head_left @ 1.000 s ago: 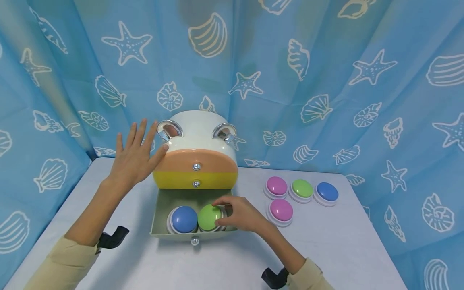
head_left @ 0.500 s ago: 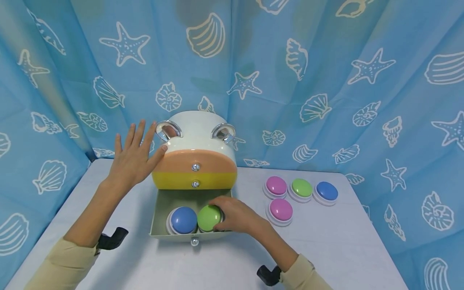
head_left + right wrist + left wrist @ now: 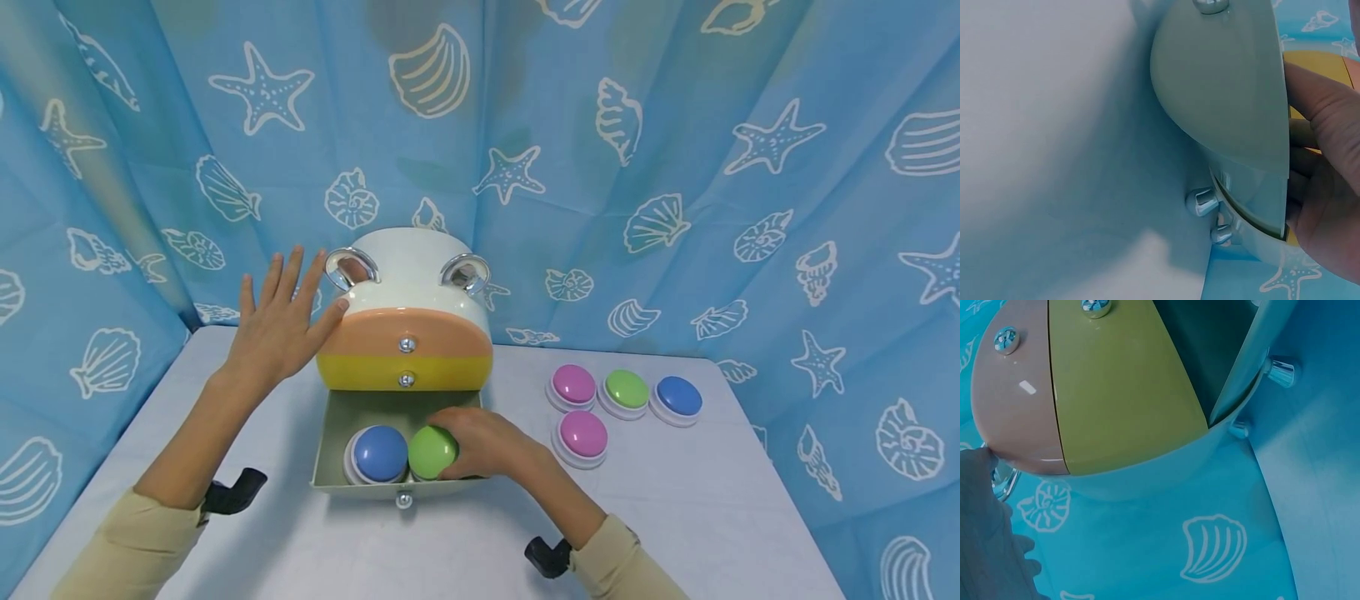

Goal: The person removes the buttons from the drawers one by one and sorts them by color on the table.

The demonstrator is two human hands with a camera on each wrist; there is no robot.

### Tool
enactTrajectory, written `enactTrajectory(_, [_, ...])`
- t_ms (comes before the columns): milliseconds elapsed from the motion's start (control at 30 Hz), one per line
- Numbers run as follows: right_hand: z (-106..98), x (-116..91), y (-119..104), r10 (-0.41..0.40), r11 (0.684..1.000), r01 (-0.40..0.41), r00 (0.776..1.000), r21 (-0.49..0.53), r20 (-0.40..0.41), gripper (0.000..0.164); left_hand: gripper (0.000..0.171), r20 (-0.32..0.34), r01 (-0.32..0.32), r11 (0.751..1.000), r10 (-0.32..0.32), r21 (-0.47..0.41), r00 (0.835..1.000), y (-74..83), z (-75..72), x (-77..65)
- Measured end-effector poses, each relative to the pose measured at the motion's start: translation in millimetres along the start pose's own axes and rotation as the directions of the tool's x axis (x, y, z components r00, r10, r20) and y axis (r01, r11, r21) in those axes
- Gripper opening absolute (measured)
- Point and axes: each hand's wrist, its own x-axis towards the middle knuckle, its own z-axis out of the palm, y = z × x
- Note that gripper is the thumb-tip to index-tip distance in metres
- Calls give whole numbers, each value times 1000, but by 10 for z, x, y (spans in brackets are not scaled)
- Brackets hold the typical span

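A frog-like cabinet [image 3: 420, 283] with a white top and chrome ring eyes stands on the table. Its bottom green drawer [image 3: 320, 454] is pulled out. Inside the drawer, a blue domed push button [image 3: 381, 454] sits beside a green domed push button [image 3: 432, 452]. My right hand [image 3: 483, 442] reaches over the drawer's right side, fingers and thumb curled round the right part of the green button. In the right wrist view the drawer front [image 3: 1222, 81] hides those fingertips. My left hand [image 3: 273, 329] is spread flat, its thumb at the cabinet's left side.
On the table to the right lie a pink button [image 3: 574, 384], another pink button [image 3: 583, 435], a green button [image 3: 626, 390] and a blue button [image 3: 678, 396]. Two upper drawers, orange [image 3: 367, 332] and yellow [image 3: 367, 372], are closed. A blue shell-print curtain [image 3: 555, 225] hangs behind.
My right hand has shifted slightly left and its fingers have come further round the green button in the drawer. The left hand, cabinet and loose buttons stay put.
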Motion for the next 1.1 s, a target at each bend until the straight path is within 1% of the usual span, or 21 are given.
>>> enactTrajectory(133, [-7, 16, -5, -7, 1000, 7, 1000, -10, 12, 63, 78, -2, 2, 1000, -2, 4, 1000, 0, 0, -2])
enactTrajectory(300, [-21, 6, -21, 34, 999, -34, 999, 4, 16, 65, 77, -5, 2, 1000, -1, 8, 1000, 9, 0, 4])
enactTrajectory(400, [-55, -25, -31, 71, 997, -71, 997, 39, 3, 68, 77, -5, 1, 1000, -1, 11, 1000, 12, 3, 6])
enactTrajectory(567, [-181, -133, -22, 103, 987, -96, 993, 129, -51, 72, 77, -3, 1, 1000, -1, 16, 1000, 10, 4, 5])
enactTrajectory(667, [-298, -262, -1, 122, 975, -103, 989, 196, -87, 72, 77, -2, -2, 1000, 2, 18, 1000, 10, 6, 3])
enactTrajectory(800, [-462, -497, 64, 136, 960, -96, 981, 262, -139, 72, 77, -4, -4, 1000, 4, 21, 1000, 10, 2, -7])
enactTrajectory(933, [-589, -766, 186, 191, 950, -136, 965, 281, -177, 74, 77, -9, -5, 1000, 6, 24, 1000, 11, 3, -8])
enactTrajectory(1033, [-661, -968, 302, 241, 946, -184, 949, 267, -201, 75, 77, -8, -8, 1000, 8, 19, 1000, 14, 7, -2])
enactTrajectory(1100, [-692, -1090, 393, 259, 946, -199, 939, 254, -227, 75, 77, -6, -9, 1000, 9, 16, 1000, 16, 6, -1])
